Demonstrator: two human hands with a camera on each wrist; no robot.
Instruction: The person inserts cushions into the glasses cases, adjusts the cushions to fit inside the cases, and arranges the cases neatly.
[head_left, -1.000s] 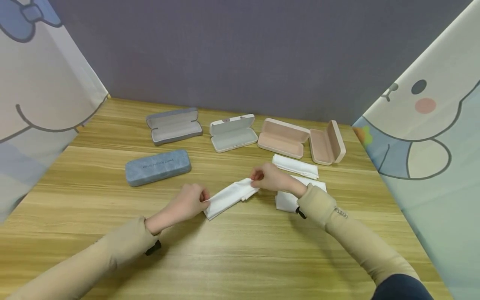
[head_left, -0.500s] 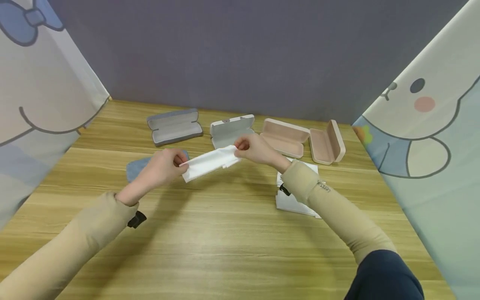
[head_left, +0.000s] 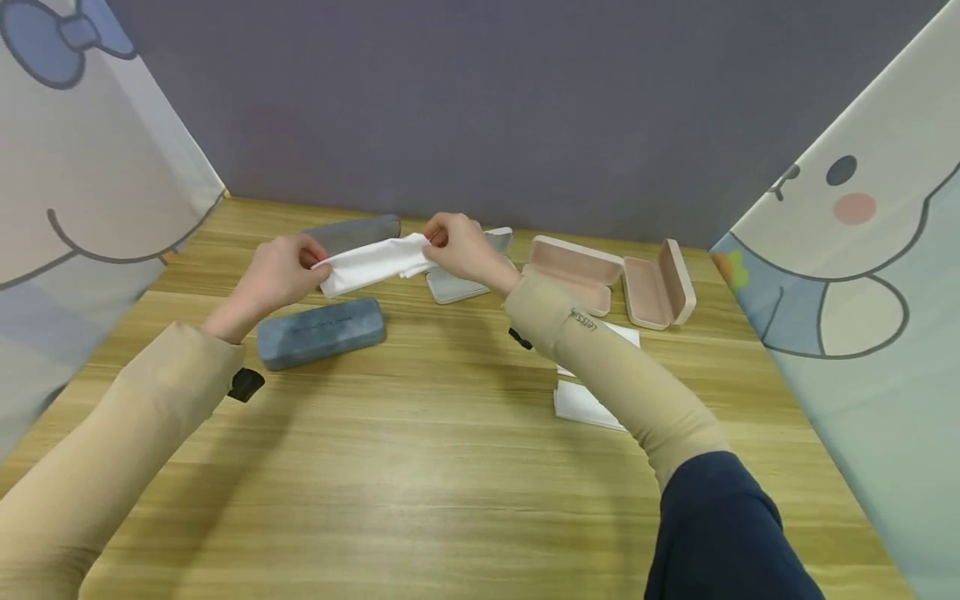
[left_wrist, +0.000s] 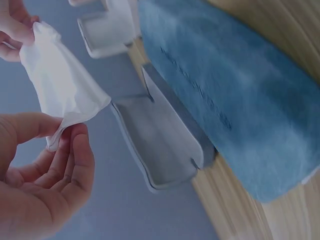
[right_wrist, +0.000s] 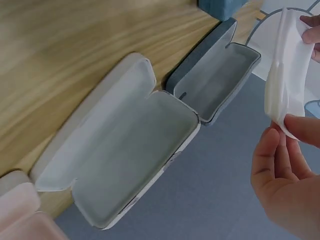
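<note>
A folded white cloth (head_left: 375, 263) is stretched between the two hands, held above the table. The left hand (head_left: 279, 271) pinches its left end between thumb and fingers, as the left wrist view shows on the cloth (left_wrist: 62, 80). At the other end, the right hand (head_left: 465, 247) pinches a corner. Behind the cloth stands an open grey glasses case (head_left: 348, 234), partly hidden by it; its pale inside shows in the right wrist view. Below the cloth lies a closed blue glasses case (head_left: 322, 332) with lettering on the lid.
An open white glasses case (right_wrist: 135, 145) is partly covered by the right hand. Two open pink cases (head_left: 573, 265), (head_left: 660, 283) stand to its right. Two folded white cloths (head_left: 588, 406), (head_left: 622, 335) lie under the right forearm. A grey partition (head_left: 480, 108) rises behind the table.
Both hands have lifted the white cloth off the table and carried it left and away, over the blue case to the grey one. The cases have stayed in place.
</note>
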